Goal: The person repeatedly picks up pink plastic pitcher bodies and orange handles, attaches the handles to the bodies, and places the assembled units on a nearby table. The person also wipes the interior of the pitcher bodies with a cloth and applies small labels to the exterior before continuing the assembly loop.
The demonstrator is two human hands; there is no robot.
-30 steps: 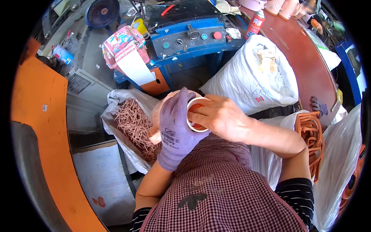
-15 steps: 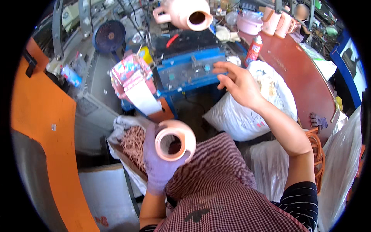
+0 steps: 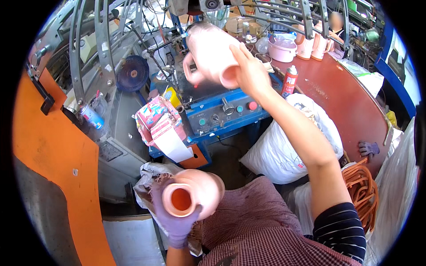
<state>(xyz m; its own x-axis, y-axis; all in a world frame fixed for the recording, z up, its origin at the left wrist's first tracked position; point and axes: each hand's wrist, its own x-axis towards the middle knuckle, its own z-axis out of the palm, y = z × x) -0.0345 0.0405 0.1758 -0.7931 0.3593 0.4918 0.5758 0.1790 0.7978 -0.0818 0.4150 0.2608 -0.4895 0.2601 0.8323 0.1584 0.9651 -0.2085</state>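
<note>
My left hand, in a purple-grey glove, holds a pink jug body low in front of my apron. The jug's round opening points up toward me, and orange-red shows inside. Ahead, a second pink jug with a side handle hangs tilted over the blue machine, its mouth toward me. My bare right hand reaches up to that mouth, with fingers along the outside of the rim. The thumb is hidden, and the jug is slightly blurred.
Left are an orange panel, a fan and a pink box. A white sack and spray can stand right. More pink jugs and a basin are on the red-brown table, with a person beyond.
My right hand has gone from open beside the machine to the upper jug's mouth. That jug has turned and sits lower. My left hand has tilted its jug. The view has shifted.
</note>
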